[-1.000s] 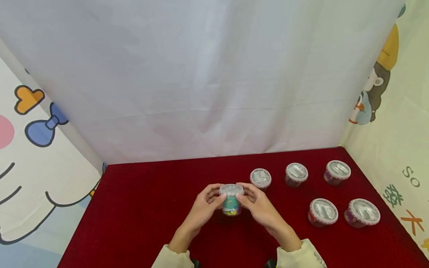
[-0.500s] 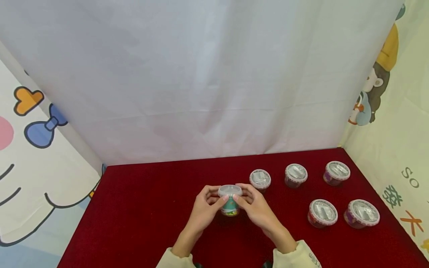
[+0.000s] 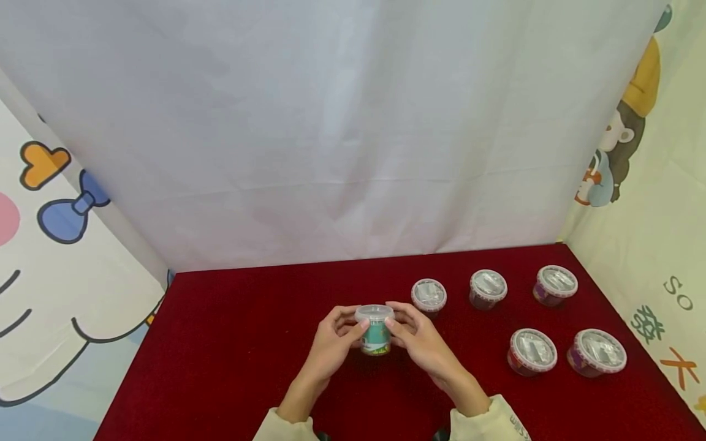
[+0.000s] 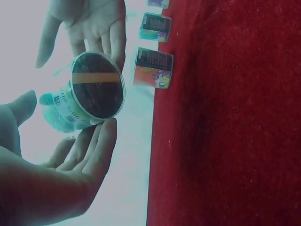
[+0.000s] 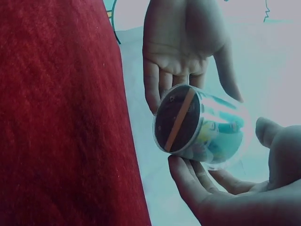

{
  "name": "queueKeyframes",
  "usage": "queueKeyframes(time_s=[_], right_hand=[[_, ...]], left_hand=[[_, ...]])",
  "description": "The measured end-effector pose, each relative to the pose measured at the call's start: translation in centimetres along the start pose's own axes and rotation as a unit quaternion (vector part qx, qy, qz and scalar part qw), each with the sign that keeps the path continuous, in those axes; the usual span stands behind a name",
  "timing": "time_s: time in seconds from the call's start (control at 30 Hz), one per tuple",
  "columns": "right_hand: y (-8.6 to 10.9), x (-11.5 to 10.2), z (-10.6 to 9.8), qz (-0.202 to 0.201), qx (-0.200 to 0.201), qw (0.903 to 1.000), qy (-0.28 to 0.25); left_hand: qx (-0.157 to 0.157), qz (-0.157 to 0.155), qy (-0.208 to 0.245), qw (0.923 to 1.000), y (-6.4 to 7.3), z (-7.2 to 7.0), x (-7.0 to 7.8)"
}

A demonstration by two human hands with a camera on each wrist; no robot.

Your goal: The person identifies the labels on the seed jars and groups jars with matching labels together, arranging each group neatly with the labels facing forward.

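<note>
Above the counter (image 3: 231, 343), a teal tub (image 3: 376, 339) (lidded, upright) is gripped by the curled fingers of the left hand (image 3: 331, 343) and right hand (image 3: 420, 340); a raised hold seems underway; steady, level support is probably called for next.

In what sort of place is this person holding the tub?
Probably a small, makeshift filming booth, though I cannot be sure: a red tabletop is enclosed by a pale curtain behind and cartoon-printed sheets at both sides.
</note>
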State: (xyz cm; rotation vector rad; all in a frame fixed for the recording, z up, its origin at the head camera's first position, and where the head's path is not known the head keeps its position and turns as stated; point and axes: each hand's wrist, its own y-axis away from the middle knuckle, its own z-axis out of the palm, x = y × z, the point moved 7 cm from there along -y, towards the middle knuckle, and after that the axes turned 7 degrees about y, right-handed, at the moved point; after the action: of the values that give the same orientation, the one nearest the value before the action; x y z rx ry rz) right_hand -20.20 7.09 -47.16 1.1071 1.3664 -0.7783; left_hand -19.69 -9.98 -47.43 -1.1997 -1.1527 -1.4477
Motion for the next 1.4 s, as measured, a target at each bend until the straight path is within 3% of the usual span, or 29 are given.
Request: queueKeyframes(time_s=[0.23, 0.53, 0.73, 0.93, 1.3, 1.4], right_hand=[[-0.2, 0.0, 0.2, -0.006, -0.004, 0.9999, 0.010], [-0.7, 0.0, 0.5, 0.001, -0.037, 0.9991, -0.022], [-0.8, -0.2, 0.9, 0.003, -0.027, 0.9993, -0.027], [-0.9, -0.3, 1.3, -0.001, -0.011, 0.9999, 0.002], [-1.3, 0.1, 1.8, 0.007, -0.042, 0.9990, -0.015], [-1.3, 0.0, 2.0, 0.008, -0.046, 0.9986, -0.024]], left_hand=[[0.004, 0.005, -0.009, 0.9999, 0.3, 0.0, 0.2], [-0.030, -0.022, 0.005, 0.9993, 0.1, -0.6, 0.1], [-0.001, -0.012, -0.001, 0.9999, 0.2, -1.0, 0.3], [0.029, 0.002, -0.013, 0.9995, 0.4, -1.2, 0.5], [-0.004, -0.024, 0.002, 0.9997, 0.8, -2.0, 0.2], [0.000, -0.022, -0.004, 0.9997, 0.8, -2.3, 0.2]])
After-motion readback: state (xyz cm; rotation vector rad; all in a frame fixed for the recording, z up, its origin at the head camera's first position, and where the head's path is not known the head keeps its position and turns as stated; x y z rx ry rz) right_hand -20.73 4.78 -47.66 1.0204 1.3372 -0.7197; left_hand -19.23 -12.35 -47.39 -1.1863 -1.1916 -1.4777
